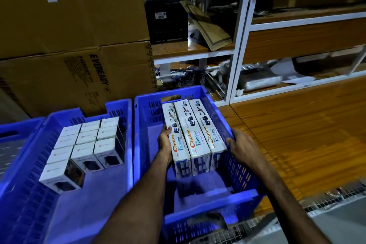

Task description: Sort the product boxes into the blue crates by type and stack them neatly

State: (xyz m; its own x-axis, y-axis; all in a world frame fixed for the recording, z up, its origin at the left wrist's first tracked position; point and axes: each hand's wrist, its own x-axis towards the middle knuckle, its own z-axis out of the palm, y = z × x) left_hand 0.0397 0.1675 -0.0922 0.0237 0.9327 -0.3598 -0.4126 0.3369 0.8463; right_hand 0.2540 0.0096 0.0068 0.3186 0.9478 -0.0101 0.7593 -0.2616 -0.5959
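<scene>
Here your two forearms reach forward and down into the right crate (pixel 243 172), one on each side of a row of three long boxes (pixel 195 136). Your left hand (pixel 165 144) lies flat against the outer side of the left box (pixel 175 134), palm inward, fingers together along its edge and the fingertips (pixel 167 127) curling just over its top face. Your right hand (pixel 244 147) comes in from the right, wrist bent inward, and its fingers (pixel 230 141) press against the near end of the right box (pixel 208 125); they sit close together, but you cannot tell how far they wrap round it. The three boxes lie side by side, touching, printed faces up, set against the crate's right wall and running toward its far end. The crate's floor to the left of them and in front of them is bare blue.

Just beside it on the left stands the left crate (pixel 118 109), holding small white boxes (pixel 87 142) packed upright in rows. Behind both crates stand big cartons (pixel 79 77). The wooden table (pixel 297 134) runs off to your right, with a white-framed shelf (pixel 237 45) beyond it.
</scene>
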